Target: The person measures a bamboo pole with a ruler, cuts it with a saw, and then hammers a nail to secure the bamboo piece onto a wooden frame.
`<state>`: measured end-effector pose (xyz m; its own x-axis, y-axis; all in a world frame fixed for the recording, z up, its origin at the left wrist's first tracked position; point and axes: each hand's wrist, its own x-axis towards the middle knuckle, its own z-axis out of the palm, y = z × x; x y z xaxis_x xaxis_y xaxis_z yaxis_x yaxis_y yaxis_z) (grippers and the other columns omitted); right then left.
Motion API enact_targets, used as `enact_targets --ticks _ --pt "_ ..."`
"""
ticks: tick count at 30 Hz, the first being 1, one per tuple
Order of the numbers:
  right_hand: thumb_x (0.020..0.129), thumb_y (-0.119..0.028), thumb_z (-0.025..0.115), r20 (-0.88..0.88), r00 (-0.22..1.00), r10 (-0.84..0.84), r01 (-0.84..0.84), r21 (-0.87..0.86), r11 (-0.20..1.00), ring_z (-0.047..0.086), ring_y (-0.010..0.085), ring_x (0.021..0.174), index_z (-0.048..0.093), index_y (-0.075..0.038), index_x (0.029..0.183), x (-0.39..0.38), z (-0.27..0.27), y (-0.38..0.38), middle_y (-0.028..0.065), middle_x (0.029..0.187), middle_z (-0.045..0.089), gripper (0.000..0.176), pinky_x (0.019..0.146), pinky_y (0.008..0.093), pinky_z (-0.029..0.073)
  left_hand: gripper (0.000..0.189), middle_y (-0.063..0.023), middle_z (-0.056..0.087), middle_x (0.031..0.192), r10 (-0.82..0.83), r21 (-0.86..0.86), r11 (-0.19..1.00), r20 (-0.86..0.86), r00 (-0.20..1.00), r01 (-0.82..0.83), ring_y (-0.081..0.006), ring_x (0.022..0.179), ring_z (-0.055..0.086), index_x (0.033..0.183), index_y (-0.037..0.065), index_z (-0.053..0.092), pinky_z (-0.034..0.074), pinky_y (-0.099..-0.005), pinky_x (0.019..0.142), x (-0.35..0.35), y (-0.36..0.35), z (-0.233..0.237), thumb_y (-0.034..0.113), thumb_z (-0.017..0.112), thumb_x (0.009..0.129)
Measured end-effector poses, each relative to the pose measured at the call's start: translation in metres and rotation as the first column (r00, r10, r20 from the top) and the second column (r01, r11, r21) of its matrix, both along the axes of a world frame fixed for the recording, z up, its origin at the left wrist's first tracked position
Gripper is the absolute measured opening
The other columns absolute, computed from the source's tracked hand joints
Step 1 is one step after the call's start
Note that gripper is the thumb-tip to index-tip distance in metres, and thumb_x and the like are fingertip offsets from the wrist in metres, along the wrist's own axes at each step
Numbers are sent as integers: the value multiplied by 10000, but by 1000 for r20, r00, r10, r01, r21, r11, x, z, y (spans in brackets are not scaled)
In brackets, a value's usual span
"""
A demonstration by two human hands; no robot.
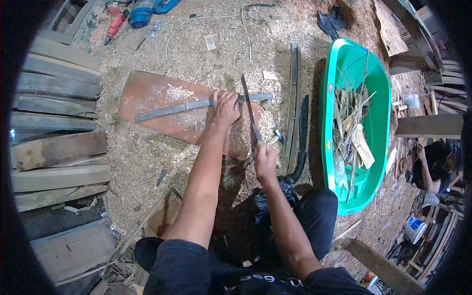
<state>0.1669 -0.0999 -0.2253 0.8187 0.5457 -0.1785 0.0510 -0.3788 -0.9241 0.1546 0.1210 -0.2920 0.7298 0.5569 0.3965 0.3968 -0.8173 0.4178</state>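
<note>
The right hand [264, 158] grips a long knife [250, 110] at the reddish board's [147, 96] near right edge, its blade crossing the grey slat [172, 109] which the left hand [226, 105] clamps across the board, with a green tub [379, 125] to the right.

And here's a rough craft workshop, floor-level work all the way: the ground is buried in shavings [147, 152] and chips. Weathered planks [59, 150] lie stacked along the left, a red power tool [115, 22] and a blue one [142, 12] sit up top, and a reddish board [162, 105] on the ground serves as the bench. A green tub [324, 123] holds split strips [351, 118] (bamboo, by the look), and another person [432, 164] sits among timber at the right edge.
</note>
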Motion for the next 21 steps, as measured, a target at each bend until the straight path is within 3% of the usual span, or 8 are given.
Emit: enact_targets --ticks 3,5,7,12,21 --pt "960 -264 496 -64 997 48 -51 -36 998 431 171 508 542 31 666 28 20 31 80 521 442 419 499 381 346 241 -129 665 1035 -8 -51 999 -18 1000 7 -294 1069 584 974 36 654 276 -483 1082 0 -1 5 211 621 811" --pt "957 -255 502 146 987 69 -71 8 997 417 148 511 531 19 644 15 6 15 52 522 439 417 491 366 334 245 -131 664 1043 -8 -64 998 -36 999 6 -289 1085 580 987 37 656 272 -481 1088 -3 -5 9 214 621 821" --pt "957 -241 504 -174 985 4 2 29 1000 393 96 522 511 -13 614 1 17 3 -11 537 432 412 477 331 309 246 -131 664 1051 -7 -65 998 -47 999 4 -284 1100 575 998 37 658 269 -479 1093 -2 -2 17 212 622 828" --pt "975 -277 469 -276 961 -5 18 43 999 369 86 489 496 -57 585 8 8 15 -24 532 439 448 475 288 275 255 -123 659 1063 2 -70 998 -38 999 -5 -276 1124 563 1013 35 662 267 -474 1101 -3 -2 11 204 634 824" --pt "968 -280 479 -93 996 11 -12 -9 1000 409 128 499 536 -3 646 12 -4 16 19 508 426 430 477 352 321 233 -117 661 1037 -15 -104 995 -144 989 -1 -277 1103 575 997 48 665 275 -468 1096 -2 -5 30 187 623 815"
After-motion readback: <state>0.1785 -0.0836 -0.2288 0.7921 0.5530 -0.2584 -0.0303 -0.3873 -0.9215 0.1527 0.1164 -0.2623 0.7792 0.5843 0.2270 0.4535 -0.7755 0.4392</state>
